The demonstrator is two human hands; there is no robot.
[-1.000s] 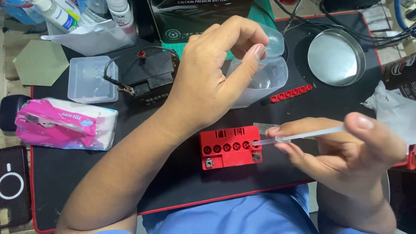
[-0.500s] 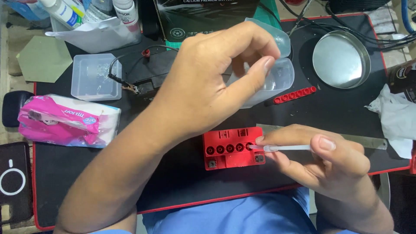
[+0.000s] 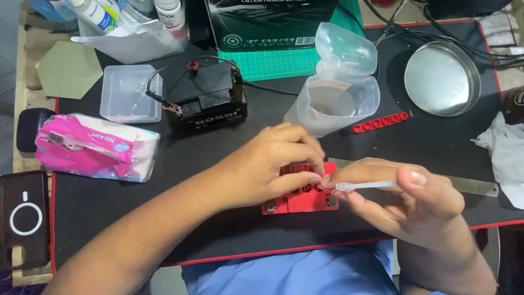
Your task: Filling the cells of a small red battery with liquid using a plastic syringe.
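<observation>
A small red battery (image 3: 303,200) with a row of round holes on top lies on the black mat (image 3: 218,229) near the front edge. My left hand (image 3: 273,164) rests over it, fingers gripping its top and right end. My right hand (image 3: 404,199) pinches a thin white plastic pipette (image 3: 367,186) held level, its tip at the battery's right side, touching my left fingertips. A metal ruler (image 3: 469,186) lies behind my right hand.
A cut clear plastic bottle (image 3: 338,93) and red cap strip (image 3: 380,122) lie behind the battery. A black battery (image 3: 210,101) with clip leads, clear box (image 3: 130,93), pink tissue pack (image 3: 95,146), round metal dish (image 3: 442,78), phone (image 3: 23,218) and crumpled tissue (image 3: 505,150) surround them.
My left hand came down from the clear bottle onto the red battery. My right hand brought the pipette tip in toward the battery's right side.
</observation>
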